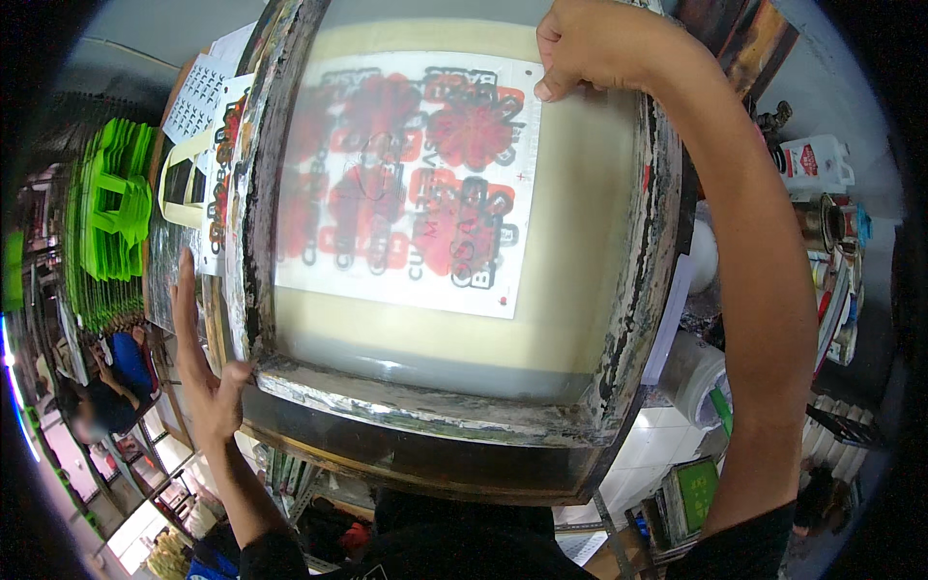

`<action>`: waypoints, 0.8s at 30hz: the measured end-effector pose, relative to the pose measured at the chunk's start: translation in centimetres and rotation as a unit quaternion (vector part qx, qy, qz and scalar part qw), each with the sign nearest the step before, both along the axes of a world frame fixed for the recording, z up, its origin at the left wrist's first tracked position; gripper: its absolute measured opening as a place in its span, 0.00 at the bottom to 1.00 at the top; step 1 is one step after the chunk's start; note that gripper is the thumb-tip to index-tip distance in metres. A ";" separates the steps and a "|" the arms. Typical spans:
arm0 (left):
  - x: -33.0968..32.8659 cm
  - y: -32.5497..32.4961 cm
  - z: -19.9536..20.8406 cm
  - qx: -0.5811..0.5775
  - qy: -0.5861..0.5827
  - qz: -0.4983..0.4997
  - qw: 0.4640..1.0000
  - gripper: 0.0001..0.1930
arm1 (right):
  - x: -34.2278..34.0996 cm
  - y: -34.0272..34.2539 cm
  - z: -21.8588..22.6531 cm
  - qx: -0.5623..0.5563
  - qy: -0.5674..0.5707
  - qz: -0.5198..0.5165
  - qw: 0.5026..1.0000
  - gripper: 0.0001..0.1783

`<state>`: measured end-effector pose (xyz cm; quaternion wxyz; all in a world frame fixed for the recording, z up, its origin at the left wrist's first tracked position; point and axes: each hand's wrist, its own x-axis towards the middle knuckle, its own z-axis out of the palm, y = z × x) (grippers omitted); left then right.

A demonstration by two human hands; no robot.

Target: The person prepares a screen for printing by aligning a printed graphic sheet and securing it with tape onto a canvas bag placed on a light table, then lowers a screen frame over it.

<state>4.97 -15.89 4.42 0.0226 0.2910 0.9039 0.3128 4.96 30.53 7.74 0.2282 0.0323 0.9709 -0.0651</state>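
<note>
A worn wooden screen-printing frame (425, 406) with a pale, hazy mesh fills the middle. Within it, a white sheet (522, 213) bears red flower shapes and dark lettering, blurred toward its left side. My right hand (599, 43) reaches over the frame's far right part. Its fingers are curled in, and its thumb meets the sheet's far right corner; whatever lies between the fingers is hidden. Along the frame's left side, my left hand (205, 382) has its fingers stretched out, with the thumb close to the near left corner. Nothing is in it.
Left of the frame lie printed sheets (198, 97) and a cream cut-out piece (182, 208). Bright green pieces (116, 203) hang on a rack beyond. At right stand a white jug (817, 159), cans and a clear tub (691, 377). Another person (111, 391) sits far left.
</note>
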 end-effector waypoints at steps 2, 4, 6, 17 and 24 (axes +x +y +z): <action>0.4 -2.6 -1.0 -0.004 -0.016 0.012 1.000 0.66 | 0.1 0.1 0.0 -0.020 0.013 0.014 1.000 0.22; -0.2 -4.6 -1.7 -0.071 -0.012 -0.023 0.997 0.70 | 0.3 0.6 -0.1 -0.040 0.029 0.029 0.998 0.22; -0.7 -5.5 -2.0 -0.128 0.007 -0.079 0.989 0.71 | 0.0 0.4 0.0 -0.001 0.013 0.031 0.999 0.21; -0.8 -3.0 -1.9 -0.248 0.079 -0.145 0.954 0.65 | -0.5 0.4 -0.5 -0.011 -0.009 -0.013 1.000 0.19; -0.1 -3.6 -3.3 -0.256 0.092 -0.115 0.955 0.61 | 0.1 0.1 0.2 -0.041 0.002 -0.035 0.999 0.19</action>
